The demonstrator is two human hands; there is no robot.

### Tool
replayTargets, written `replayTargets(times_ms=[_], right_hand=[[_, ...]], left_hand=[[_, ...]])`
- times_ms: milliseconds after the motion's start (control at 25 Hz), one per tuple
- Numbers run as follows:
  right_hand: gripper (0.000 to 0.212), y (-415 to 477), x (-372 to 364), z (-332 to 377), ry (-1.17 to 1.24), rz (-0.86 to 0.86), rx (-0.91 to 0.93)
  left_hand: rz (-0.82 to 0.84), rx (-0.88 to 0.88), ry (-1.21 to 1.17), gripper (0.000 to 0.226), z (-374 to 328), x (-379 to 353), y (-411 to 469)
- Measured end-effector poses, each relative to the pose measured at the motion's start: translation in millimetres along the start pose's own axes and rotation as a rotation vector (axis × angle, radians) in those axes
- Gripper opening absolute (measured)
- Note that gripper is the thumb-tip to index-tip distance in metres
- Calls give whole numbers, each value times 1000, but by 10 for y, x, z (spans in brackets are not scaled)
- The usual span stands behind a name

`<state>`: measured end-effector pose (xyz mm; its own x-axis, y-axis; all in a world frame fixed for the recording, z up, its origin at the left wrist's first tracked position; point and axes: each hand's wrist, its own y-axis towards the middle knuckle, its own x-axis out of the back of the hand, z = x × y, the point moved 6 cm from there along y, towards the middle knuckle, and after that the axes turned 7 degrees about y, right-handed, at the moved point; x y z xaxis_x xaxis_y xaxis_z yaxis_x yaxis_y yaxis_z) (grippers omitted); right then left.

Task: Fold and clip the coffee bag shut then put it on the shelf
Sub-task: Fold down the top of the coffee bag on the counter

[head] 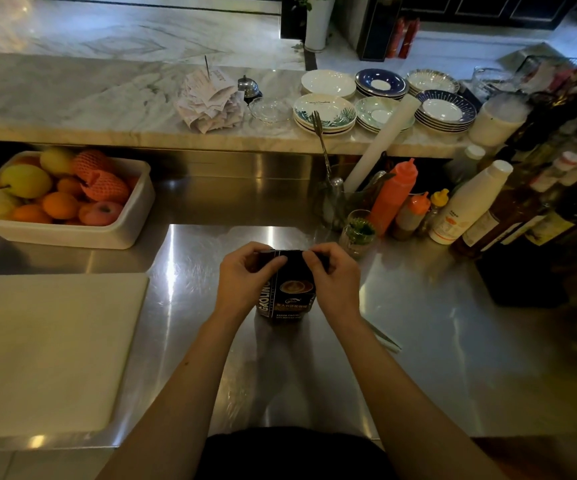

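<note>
A dark coffee bag [288, 296] with a coffee-cup picture stands upright on the steel counter [418, 323] in front of me. My left hand [245, 278] grips the bag's top left corner, thumb on the folded top edge. My right hand [332, 278] pinches the top right corner the same way. The top of the bag is bent over between my fingers. A pale long clip [384, 337] lies on the counter just right of my right wrist, partly hidden by my forearm.
A white cutting board [44, 348] lies at the left. A white tub of fruit [72, 233] sits behind it. Squeeze bottles [394, 195], sauce bottles and a small plant glass [358, 233] crowd the right. Stacked plates [325, 112] and receipts [210, 102] rest on the marble ledge behind.
</note>
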<state>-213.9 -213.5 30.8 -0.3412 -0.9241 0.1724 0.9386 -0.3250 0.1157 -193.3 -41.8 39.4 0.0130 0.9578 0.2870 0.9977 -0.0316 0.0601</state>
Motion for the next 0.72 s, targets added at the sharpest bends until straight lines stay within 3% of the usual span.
replayTargets(times_ms=[200,320,480,720], right_hand=[[12,8,-47,126,-53,25,23],[15,75,-41,176,-136,42,49],[13,27,6,69,-147,23,33],[12,-37,3,-16,2,-4,-77]], left_hand=[[65,-3,-22,3,-82,8,54],[78,-14,8,8,-90,37,91],[219,-3,88,16,5,4,85],[141,20,44,12,1,26,93]])
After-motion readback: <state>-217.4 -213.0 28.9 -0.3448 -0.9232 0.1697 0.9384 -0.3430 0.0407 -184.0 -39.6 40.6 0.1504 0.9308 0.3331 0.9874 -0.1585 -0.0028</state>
